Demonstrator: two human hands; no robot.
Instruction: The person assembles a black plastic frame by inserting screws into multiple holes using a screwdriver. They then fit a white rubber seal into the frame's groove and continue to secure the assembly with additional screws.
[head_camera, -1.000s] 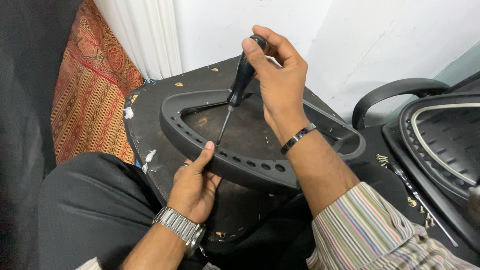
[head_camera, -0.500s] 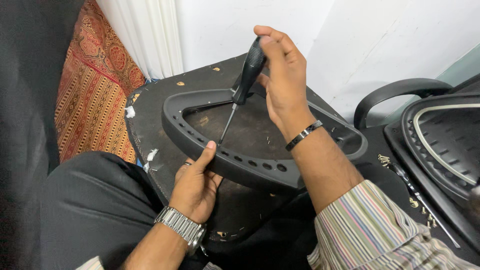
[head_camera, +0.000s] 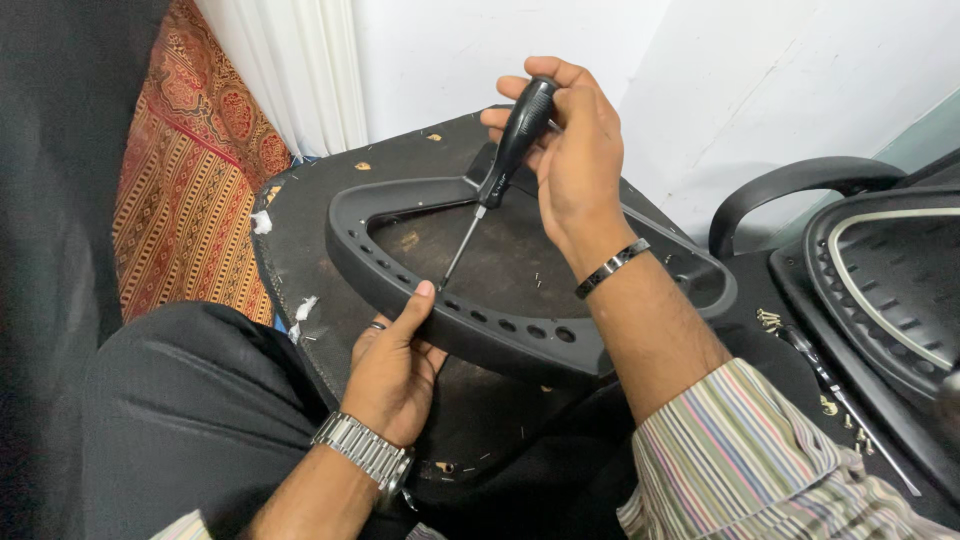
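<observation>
Right hand (head_camera: 575, 150) grips one screwdriver (head_camera: 505, 160); left hand (head_camera: 395, 365) clasps one black frame (head_camera: 500, 325)

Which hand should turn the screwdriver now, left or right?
Probably the right hand: it already wraps the screwdriver handle, tip down at the black frame. The left hand grips the frame's near rim, steadying it.

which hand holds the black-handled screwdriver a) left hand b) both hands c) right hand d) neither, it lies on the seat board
c: the right hand is wrapped around the handle of the screwdriver, whose tip points down at the black plastic frame, while the left hand steadies that frame's near edge with the thumb on top.
</observation>
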